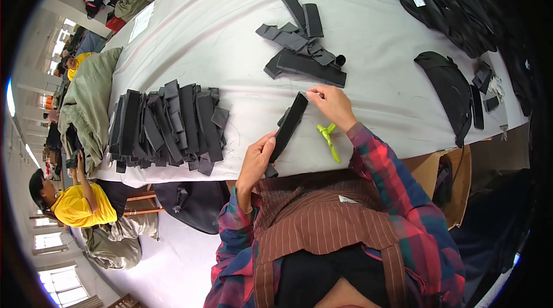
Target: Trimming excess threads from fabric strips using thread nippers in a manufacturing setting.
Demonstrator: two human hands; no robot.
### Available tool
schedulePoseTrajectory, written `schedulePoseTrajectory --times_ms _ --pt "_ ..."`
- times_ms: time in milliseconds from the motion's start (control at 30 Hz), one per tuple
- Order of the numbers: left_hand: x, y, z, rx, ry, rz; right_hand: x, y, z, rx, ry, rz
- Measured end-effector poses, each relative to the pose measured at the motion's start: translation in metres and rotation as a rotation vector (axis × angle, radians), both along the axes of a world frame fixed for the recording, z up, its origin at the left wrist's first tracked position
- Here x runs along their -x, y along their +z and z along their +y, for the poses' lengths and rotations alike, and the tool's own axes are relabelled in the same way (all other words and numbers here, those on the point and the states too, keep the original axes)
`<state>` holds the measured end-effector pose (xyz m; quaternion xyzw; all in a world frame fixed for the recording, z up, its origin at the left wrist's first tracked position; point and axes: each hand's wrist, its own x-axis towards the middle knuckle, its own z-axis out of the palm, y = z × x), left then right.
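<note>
I see left hand clamped on black strip, at the table's near side; right hand at its far end (can't tell if it's pinching). Small yellow-green tool lies right, strip stack left, looser strip pile far

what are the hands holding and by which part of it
A black strip: the left hand grips its lower half. The right hand's fingertips are at its upper end; whether they pinch it cannot be told.
</note>
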<state>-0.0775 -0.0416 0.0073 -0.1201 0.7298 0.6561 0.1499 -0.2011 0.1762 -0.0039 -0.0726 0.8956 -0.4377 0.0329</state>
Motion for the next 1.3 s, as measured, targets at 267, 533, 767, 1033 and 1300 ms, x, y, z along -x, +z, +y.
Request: schedulePoseTrajectory --times_ms 267,533,767,1033,1300 --pt "0.004 -0.008 0.002 0.160 -0.009 0.126 0.010 0.000 -0.007 0.055 0.189 -0.116" --pt "0.007 -0.001 0.001 -0.196 0.065 -0.048 -0.018 -0.010 -0.012 0.089 0.198 0.313" --pt "0.005 -0.001 -0.001 -0.475 0.135 -0.171 -0.022 -0.019 -0.015 0.033 0.158 0.425" --pt "0.002 -0.007 -0.009 -0.518 0.101 -0.175 -0.022 -0.013 -0.011 0.061 0.052 0.128" --pt "0.007 0.000 -0.004 -0.282 0.046 -0.114 -0.002 -0.006 -0.013 -0.023 0.081 0.072"
